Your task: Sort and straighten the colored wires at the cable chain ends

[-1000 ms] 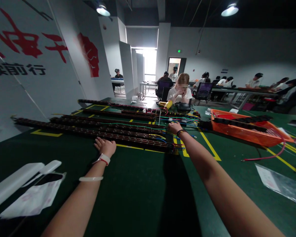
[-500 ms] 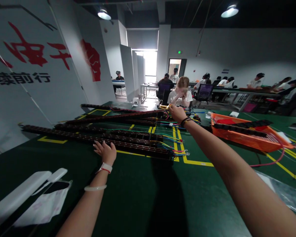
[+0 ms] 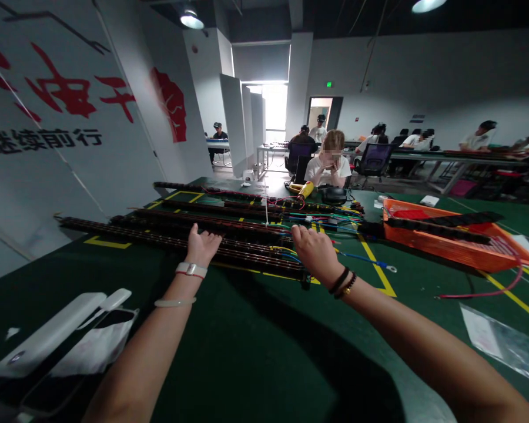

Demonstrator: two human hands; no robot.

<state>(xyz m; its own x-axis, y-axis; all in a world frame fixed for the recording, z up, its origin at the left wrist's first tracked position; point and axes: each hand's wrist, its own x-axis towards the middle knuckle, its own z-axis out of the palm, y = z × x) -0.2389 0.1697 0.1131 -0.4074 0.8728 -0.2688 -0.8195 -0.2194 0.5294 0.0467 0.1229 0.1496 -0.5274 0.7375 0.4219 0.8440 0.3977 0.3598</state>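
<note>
Several long, thin dark strips with coloured wires at their right ends lie side by side. My right hand is closed at the right end of another long dark strip. A blue wire with a ring terminal sticks out to the right of that fist, and the gripped part is hidden by the fingers. My left hand has its fingers stretched out, palm partly up, against the near side of the same strip about mid-length. Whether it bears any weight I cannot tell.
An orange basket holding dark strips stands at the right, with a pink cable beside it. Yellow-handled tool lies at the back. White device and plastic bag lie in front. A person sits opposite.
My right hand has come nearer and lower, bringing the strip's right end towards me. My left hand has shifted slightly right and farther forward. The view has turned slightly.
</note>
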